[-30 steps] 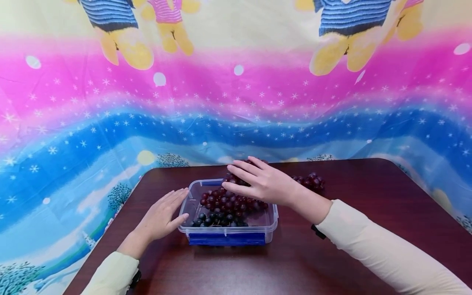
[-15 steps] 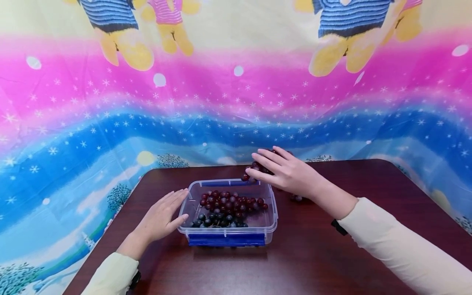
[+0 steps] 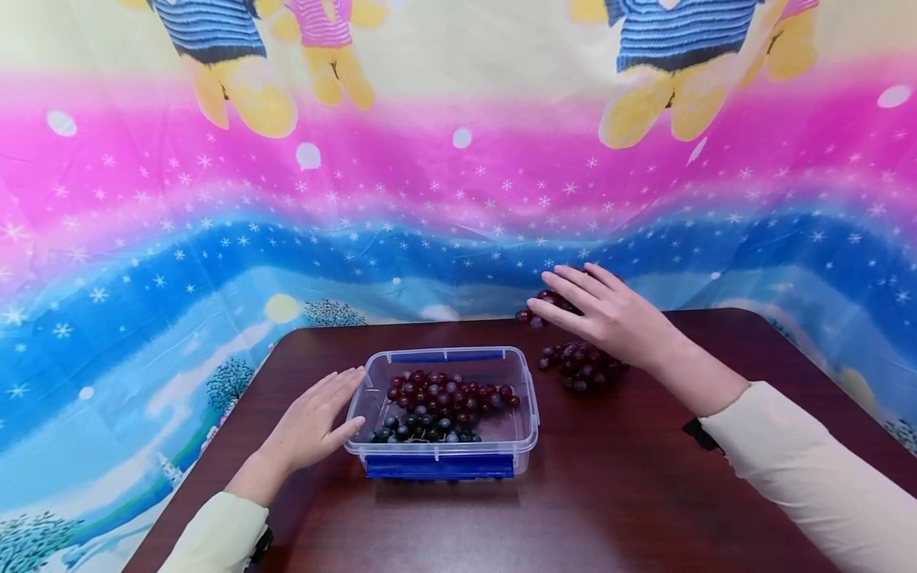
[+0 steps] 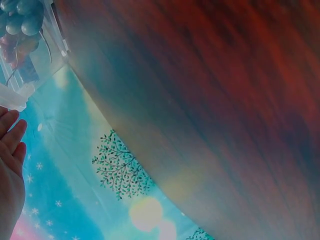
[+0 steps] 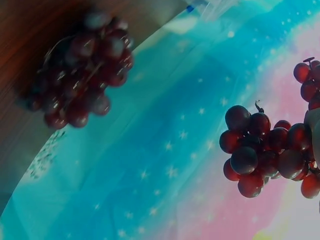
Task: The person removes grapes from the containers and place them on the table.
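Note:
My right hand (image 3: 618, 320) grips a bunch of red grapes (image 5: 250, 155) from above, raised over the far right part of the table. Part of that bunch shows past the fingers in the head view; the thumb is hidden there. Below it, another bunch of red grapes (image 3: 582, 368) lies on the tabletop. My left hand (image 3: 310, 423) rests with straight fingers against the left side of a clear plastic container (image 3: 437, 448) with blue clips. Inside lie a bunch of red grapes (image 3: 447, 395) and, nearer me, a bunch of black grapes (image 3: 423, 430).
The dark wooden table (image 3: 616, 509) has rounded far corners. A patterned cloth backdrop (image 3: 458, 191) hangs close behind its back edge. No lid shows on the container.
My right hand has carried its bunch of red grapes from above the container to the right and up, over the bunch on the table. The left hand and container have stayed put.

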A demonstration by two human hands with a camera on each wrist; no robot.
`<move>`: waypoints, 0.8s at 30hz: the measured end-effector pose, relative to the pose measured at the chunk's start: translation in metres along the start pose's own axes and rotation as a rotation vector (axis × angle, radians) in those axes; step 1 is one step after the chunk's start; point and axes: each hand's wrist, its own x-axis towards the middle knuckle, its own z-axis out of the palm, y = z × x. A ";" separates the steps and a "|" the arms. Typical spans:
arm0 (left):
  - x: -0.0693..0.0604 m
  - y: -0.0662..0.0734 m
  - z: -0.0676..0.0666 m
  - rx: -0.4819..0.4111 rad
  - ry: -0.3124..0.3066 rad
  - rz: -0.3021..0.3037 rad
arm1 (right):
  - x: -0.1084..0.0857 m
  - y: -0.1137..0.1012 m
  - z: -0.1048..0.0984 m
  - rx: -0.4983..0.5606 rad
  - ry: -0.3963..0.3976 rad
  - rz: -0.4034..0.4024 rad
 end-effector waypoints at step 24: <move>0.000 0.001 0.000 -0.013 0.001 -0.017 | -0.082 0.037 -0.010 0.014 -0.195 0.291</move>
